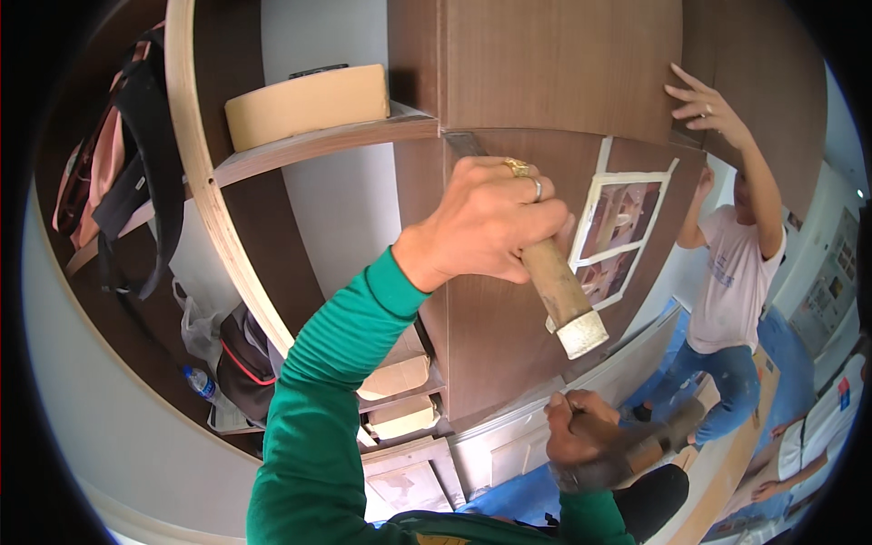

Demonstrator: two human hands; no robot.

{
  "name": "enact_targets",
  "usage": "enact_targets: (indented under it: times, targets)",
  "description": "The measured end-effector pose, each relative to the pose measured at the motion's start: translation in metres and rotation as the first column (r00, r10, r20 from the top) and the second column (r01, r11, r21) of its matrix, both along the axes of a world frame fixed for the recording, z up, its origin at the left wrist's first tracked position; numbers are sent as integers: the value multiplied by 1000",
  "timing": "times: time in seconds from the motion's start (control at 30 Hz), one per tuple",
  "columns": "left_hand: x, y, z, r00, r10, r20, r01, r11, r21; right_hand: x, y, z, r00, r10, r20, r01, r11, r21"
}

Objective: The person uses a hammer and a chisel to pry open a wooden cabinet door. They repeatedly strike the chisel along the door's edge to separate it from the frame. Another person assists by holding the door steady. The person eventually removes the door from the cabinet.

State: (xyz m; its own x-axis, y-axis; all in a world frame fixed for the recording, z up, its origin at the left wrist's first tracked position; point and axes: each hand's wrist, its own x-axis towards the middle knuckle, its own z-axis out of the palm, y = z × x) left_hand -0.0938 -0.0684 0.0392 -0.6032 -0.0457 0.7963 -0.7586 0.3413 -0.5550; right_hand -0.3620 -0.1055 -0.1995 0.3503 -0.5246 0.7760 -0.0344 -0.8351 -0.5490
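My left hand [495, 218], closed with rings on its fingers, grips a chisel [559, 282] by its wooden handle. The chisel tilts, its metal-capped butt toward me. Its flat blade reaches the seam between an upper brown cabinet panel [559, 64] and a lower brown panel [490, 354]. Lower and to the right, my right hand [586, 427] is closed around a hammer [677, 427], blurred by motion. The hammer is apart from the chisel's capped end. How the fingers wrap its handle is partly hidden.
A co-worker [731, 272] at the right reaches up to another cabinet panel. Someone else's arm [790, 463] shows at the lower right. At left, a cardboard box [309, 104] sits on a shelf [327, 148] beside a pale wooden upright [204, 182]. Taped pictures [622, 227] hang on the lower panel.
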Motion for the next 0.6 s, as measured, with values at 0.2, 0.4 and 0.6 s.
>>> enact_targets:
  times: [0.2,0.4,0.6]
  targets:
    - [3,-5,-4,1000,-17,-12,17,1000,16,30,-27,-16,999,19,38,-23,996,88]
    - [4,-3,-3,1000,0,-13,0,999,39,25,-18,-25,992,63,106,-72,994,83]
    - [5,-7,0,1000,-25,16,25,1000,6,27,-27,-13,998,2,66,-1,1000,-11]
